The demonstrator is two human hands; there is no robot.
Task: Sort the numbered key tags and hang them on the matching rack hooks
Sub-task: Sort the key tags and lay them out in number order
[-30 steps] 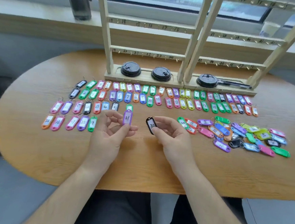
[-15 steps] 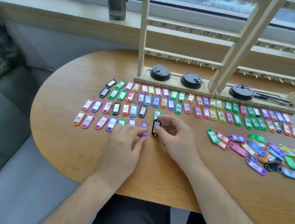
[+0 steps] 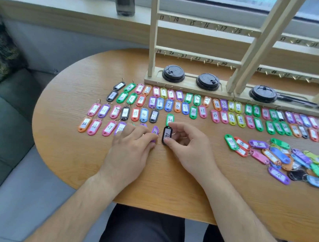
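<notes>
Black tag (image 3: 166,135) lying at the end of the near row, toward the front edge of the bench (image 3: 169,182)
The right hand (image 3: 189,146) is pinching it end to end with curled fingers (image 3: 175,126); the left hand (image 3: 131,149) is pressing near-straight fingers on the purple tag (image 3: 155,130) just beside it, gripping nothing; the black tag is looking light, stiff and slick, so its long edges are likely offering the surest hold.

The counter (image 3: 76,152) is tan woodgrain. The held tag (image 3: 166,135) is black with a white label, tag 32 (image 3: 170,119) green, the rack (image 3: 152,44) pale wood.
</notes>
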